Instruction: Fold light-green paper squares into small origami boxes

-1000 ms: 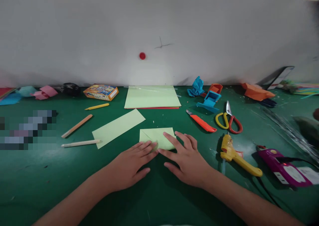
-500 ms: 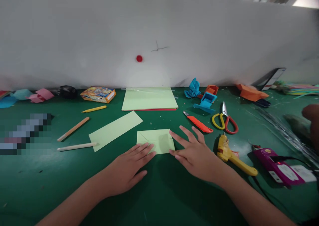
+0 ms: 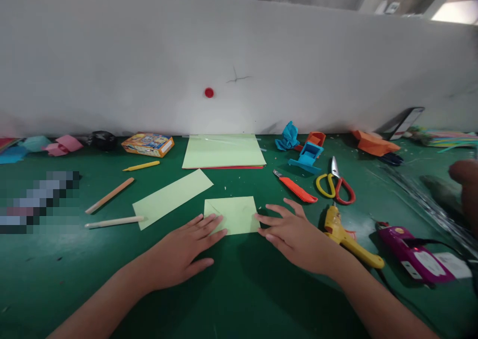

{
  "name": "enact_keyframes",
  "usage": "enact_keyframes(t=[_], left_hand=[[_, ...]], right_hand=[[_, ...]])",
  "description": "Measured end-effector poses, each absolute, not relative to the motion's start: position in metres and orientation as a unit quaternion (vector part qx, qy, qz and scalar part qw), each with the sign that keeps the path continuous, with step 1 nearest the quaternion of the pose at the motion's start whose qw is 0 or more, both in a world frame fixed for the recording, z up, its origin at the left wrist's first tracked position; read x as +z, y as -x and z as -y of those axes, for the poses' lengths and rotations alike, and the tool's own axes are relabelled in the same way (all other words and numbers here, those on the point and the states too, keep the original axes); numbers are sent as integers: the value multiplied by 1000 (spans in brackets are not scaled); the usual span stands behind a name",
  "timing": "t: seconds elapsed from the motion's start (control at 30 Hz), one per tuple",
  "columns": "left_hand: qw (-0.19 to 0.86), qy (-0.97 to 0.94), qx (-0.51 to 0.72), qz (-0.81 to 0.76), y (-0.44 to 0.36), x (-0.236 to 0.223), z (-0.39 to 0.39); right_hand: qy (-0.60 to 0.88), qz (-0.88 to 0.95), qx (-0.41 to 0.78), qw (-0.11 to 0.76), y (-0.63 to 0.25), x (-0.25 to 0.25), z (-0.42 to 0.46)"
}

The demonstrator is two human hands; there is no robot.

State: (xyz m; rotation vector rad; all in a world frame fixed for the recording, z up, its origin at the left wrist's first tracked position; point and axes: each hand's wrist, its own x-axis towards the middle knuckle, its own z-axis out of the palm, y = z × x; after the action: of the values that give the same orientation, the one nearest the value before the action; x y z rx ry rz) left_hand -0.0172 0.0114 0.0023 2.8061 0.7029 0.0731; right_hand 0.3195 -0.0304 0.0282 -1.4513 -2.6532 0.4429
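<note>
Since a second ago, my right hand (image 3: 291,237) has drawn back from across the folded pale-green paper (image 3: 241,213) to its right edge, and my left hand (image 3: 182,254) has slid slightly leftward. The folded pale-green paper lies flat on the counter (image 3: 231,299) between them. Both hands are spread wide, gripping nothing: I have the left's fingers on its lower left part, the right's at its right edge. Beyond the right I see an orange cutter (image 3: 298,189), scissors (image 3: 334,168) and a yellow glue gun (image 3: 358,249).
</note>
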Motion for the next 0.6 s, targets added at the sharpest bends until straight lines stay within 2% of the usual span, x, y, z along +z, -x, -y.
enact_keyframes(t=[0.37,0.6], left_hand=[[98,-953,3,-286,26,4,-20],[109,-951,35,-288,26,2,-18]], right_hand=[[474,863,169,49,-320,30,30],[476,863,164,54,-321,28,31]])
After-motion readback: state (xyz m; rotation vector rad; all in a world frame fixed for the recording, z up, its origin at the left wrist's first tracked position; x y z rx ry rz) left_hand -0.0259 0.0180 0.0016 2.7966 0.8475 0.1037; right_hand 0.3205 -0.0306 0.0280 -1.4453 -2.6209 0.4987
